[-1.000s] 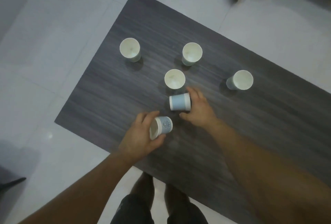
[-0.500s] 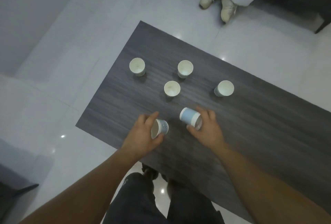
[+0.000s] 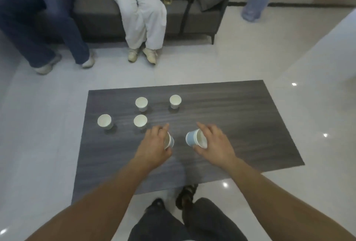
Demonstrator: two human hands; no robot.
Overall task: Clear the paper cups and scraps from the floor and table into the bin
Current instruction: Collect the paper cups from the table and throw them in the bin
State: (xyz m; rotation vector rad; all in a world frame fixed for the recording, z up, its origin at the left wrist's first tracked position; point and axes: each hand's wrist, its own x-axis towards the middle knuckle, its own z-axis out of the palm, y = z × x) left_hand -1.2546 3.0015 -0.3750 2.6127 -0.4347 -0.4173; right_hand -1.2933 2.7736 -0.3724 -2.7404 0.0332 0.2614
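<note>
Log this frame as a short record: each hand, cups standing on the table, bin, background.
left hand: grips a tilted blue paper cup
right hand: grips a second blue cup, tilted, inside showing
table: dark wood grain
upright cups on table: back-left cup, back-right cup, left-edge cup, middle cup
bin: not in view
scraps: none seen
background: person in jeans and person in white trousers on a grey sofa; water jug on the floor

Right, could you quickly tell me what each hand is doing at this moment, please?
Left hand: closed, holding a paper cup.
Right hand: closed, holding a second paper cup, tilted.
</note>
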